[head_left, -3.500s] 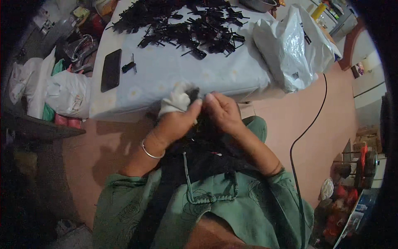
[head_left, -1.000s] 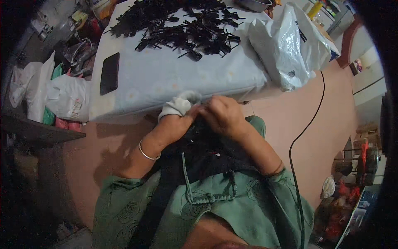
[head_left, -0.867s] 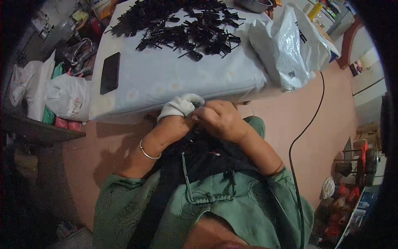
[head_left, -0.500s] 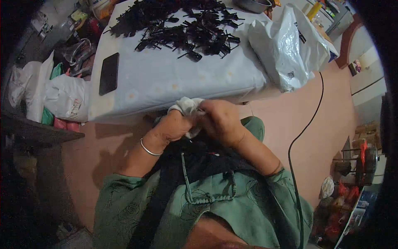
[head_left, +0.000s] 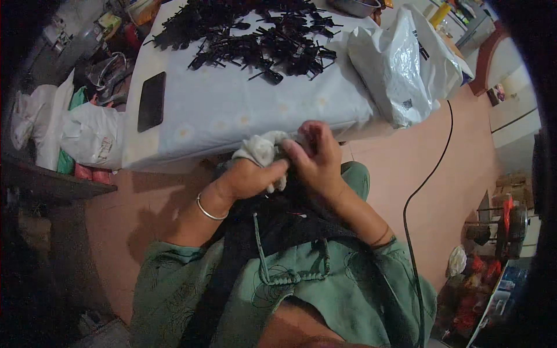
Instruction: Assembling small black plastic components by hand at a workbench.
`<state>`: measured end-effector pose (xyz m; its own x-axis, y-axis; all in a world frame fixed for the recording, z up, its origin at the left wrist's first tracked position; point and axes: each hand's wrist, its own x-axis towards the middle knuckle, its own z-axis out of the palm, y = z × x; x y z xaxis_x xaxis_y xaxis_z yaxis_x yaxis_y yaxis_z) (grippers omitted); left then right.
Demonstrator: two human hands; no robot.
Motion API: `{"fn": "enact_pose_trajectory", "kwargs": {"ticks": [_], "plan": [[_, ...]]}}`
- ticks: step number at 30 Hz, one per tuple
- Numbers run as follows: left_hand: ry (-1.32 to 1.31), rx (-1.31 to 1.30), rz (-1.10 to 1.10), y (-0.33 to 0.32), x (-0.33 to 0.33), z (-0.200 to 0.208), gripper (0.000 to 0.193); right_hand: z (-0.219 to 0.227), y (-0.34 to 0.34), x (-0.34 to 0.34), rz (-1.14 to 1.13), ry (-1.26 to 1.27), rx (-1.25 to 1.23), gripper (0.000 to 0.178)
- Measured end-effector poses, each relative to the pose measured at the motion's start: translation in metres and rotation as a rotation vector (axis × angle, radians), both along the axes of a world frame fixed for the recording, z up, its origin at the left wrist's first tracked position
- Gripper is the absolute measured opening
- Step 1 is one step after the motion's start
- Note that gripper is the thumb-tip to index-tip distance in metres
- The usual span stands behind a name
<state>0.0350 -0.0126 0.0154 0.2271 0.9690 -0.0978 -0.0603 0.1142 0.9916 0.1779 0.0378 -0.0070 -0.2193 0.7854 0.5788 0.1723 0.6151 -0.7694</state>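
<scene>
Just off the near table edge, my left hand is closed around a bunched white cloth glove. Finger-like ends of the glove hang below that hand. To its right is my right hand, its fingers loosely curled upward and the thumb apart, pointing at the glove. Nothing shows in the right hand's grasp; whether its thumb touches the glove I cannot tell. Across the table's far side spreads a pile of small black plastic parts with thin protruding pins.
The table has a pale flowered cover. A black phone lies at its left, and a large white plastic bag stands at its right. A metal bowl sits at the back. A black cable runs down the right side.
My right hand has come off the glove, lifting slightly up and right with its fingers loosened. The left hand keeps its hold, and more of the glove shows.
</scene>
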Motion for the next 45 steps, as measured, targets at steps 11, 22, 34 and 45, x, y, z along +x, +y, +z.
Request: {"fn": "enact_pose_trajectory", "kwargs": {"ticks": [11, 22, 34, 45], "plan": [[0.098, 0.057, 0.241, -0.002, 0.006, -0.012, 0.028, -0.001, 0.002, 0.019, 0.338, -0.225, -0.334, 0.020], [0.625, 0.692, 0.443, 0.001, 0.015, -0.025, 0.017, -0.037, -0.001, -0.004, 0.387, 0.127, -0.541, 0.028], [-0.144, 0.110, 0.340, 0.005, -0.002, -0.023, 0.024, -0.024, 0.010, 0.025, 0.402, -0.196, -0.401, 0.016], [0.158, 0.237, 0.175, 0.000, 0.004, -0.015, 0.024, -0.009, 0.015, 0.012, 0.461, -0.094, -0.407, 0.015]]}}
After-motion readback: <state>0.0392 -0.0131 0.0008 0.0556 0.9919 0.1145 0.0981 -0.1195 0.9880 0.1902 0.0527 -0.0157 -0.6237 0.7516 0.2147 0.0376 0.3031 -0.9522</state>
